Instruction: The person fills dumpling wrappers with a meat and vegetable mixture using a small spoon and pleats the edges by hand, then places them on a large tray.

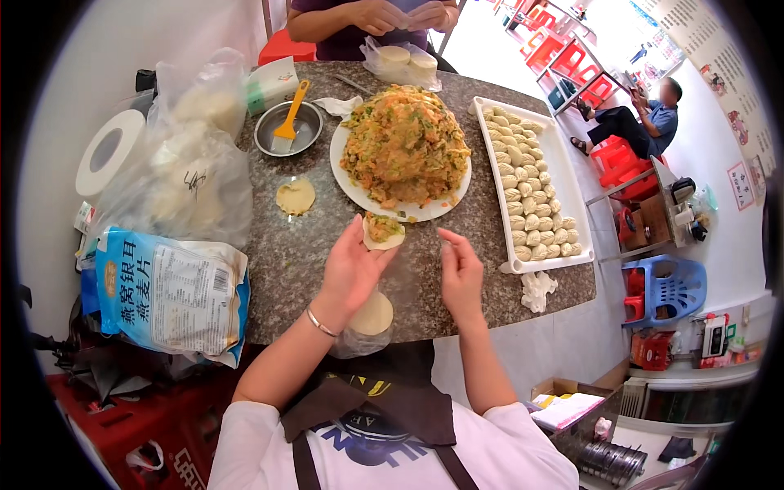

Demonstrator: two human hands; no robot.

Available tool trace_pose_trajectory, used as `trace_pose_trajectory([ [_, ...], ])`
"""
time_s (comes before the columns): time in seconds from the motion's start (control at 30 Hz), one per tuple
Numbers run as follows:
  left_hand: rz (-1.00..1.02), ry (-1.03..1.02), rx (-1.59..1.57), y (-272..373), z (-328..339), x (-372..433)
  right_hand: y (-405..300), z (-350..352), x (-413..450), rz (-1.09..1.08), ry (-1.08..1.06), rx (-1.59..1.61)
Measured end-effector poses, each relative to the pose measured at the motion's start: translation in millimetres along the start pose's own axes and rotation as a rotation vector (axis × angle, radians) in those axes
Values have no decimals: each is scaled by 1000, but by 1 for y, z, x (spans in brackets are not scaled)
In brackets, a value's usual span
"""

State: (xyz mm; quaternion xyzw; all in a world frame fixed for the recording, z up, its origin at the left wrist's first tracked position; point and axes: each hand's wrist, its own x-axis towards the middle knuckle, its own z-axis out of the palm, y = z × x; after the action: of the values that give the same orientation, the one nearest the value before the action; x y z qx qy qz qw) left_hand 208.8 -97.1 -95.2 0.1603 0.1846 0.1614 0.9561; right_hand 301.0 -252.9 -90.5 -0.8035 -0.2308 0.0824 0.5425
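My left hand (350, 269) is palm up, a silver bangle on its wrist. On its fingers rests a round dough wrapper (386, 245) bearing a mound of chopped vegetable filling (382, 228). My right hand (462, 272) is raised to the right, thumb and forefinger slightly apart, with nothing visible in it. Just beyond both hands, a white plate (436, 210) carries a tall heap of orange and green filling (404, 144). A loose wrapper (296, 197) lies on the speckled tabletop. Nearest my body, more wrappers (372, 313) are stacked on a plastic bag.
Right of the plate, a white tray (509, 267) holds rows of pleated dumplings (533, 184). A metal bowl (264, 131) with a yellow brush (294, 110), plastic bags (190, 165) and a blue food pouch (177, 294) line the left. Another person's hands (398, 15) work opposite. Crumpled tissue (539, 291) lies near the right edge.
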Motion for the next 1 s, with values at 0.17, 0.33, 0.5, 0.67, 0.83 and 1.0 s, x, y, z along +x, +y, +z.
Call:
trace_pose_trajectory([
  [0.17, -81, -59, -36, -13, 1, 4, 9, -14, -24, 7, 1, -130],
  [0.33, -11, -37, -3, -12, 6, 5, 8, -15, -28, -48, -23, -127],
  [0.5, -41, -30, -25, -7, 4, 6, 9, -17, -15, -88, 16, -218],
  [0.67, -6, -20, -6, -6, 2, 5, 4, -15, -26, -35, -121, -110],
  [0.83, -15, 8, 11, 1, 1, 1, -5, -14, -29, -12, -234, -64],
  [1.0, -57, -37, 205, 16, -8, -14, 6, -17, -35, -229, -246, -43],
])
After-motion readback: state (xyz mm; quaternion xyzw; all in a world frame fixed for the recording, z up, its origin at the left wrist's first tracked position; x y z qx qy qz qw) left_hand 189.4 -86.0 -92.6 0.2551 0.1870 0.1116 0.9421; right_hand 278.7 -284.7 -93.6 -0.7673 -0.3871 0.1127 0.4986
